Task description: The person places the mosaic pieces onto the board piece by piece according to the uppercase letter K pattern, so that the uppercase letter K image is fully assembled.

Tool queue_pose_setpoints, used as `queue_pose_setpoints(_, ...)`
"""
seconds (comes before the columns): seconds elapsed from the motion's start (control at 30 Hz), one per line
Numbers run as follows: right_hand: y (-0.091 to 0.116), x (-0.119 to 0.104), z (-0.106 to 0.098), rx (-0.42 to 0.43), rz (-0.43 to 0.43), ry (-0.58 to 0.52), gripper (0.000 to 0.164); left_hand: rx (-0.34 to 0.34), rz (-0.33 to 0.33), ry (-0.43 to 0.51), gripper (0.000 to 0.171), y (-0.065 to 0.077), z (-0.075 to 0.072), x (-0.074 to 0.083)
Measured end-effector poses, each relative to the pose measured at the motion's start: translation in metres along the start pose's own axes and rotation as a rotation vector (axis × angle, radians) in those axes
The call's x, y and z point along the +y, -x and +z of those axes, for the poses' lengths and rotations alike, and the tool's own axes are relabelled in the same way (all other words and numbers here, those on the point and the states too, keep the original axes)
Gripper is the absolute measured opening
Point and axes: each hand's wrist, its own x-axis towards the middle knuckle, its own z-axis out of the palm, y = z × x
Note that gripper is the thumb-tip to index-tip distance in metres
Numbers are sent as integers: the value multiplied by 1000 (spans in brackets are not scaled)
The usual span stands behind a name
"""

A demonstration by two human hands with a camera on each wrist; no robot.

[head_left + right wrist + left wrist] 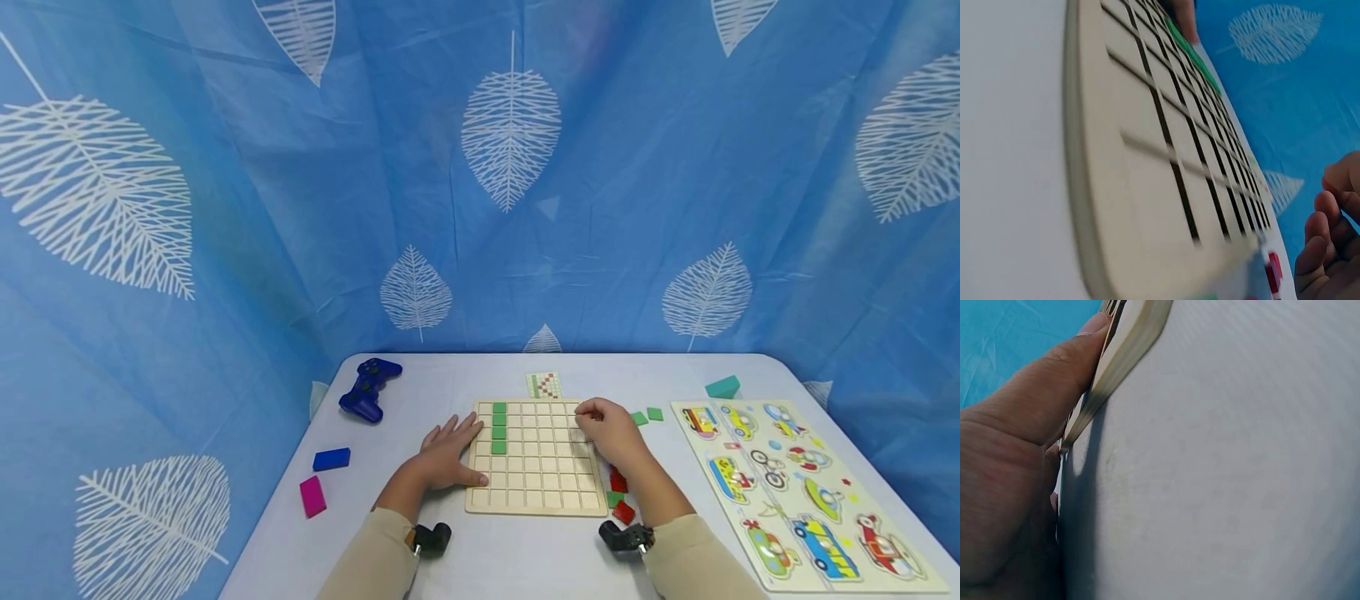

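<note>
A wooden grid board lies on the table, with several green tiles in one column near its left side. My left hand is spread at the board's left edge, fingertips at the upper side and thumb over the lower rim. Up at the board's right edge, my right hand has its fingers curled, thumb and forefinger close together. I cannot tell whether a tile is between them. In the right wrist view, these curled fingers show beyond the board. Red tiles lie beside the board, below this hand.
A pattern card lies behind the board. Loose green tiles and a teal block are at the right, near a picture puzzle board. At left are a blue game controller, a blue block and a pink block.
</note>
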Motion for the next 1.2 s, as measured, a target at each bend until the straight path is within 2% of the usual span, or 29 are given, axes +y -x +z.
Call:
queue_pose_setpoints(0.3, -15, 38, -57, -37, 149, 119, 25, 5, 12, 2, 108, 0, 2, 1)
queue_pose_setpoints(0.5, -31, 59, -95, -2, 166, 225, 36, 18, 7, 4, 108, -1, 0, 1)
queue_pose_setpoints(0.67, -37, 80, -116, 13, 173, 272, 45, 5, 9, -16, 110, -1, 2, -3)
queue_pose_setpoints(0.8, -39, 89, -123, 13, 131, 277, 50, 9, 12, -23, 110, -3, 2, -5)
queue_pose_setpoints(0.93, -43, 90, -121, 17, 92, 284, 51, 18, 9, -23, 110, -4, 0, -5)
queue_pose_setpoints(1.2, -46, 91, -106, 7, 115, 375, 52, 6, -2, -1, 110, -2, 2, -2)
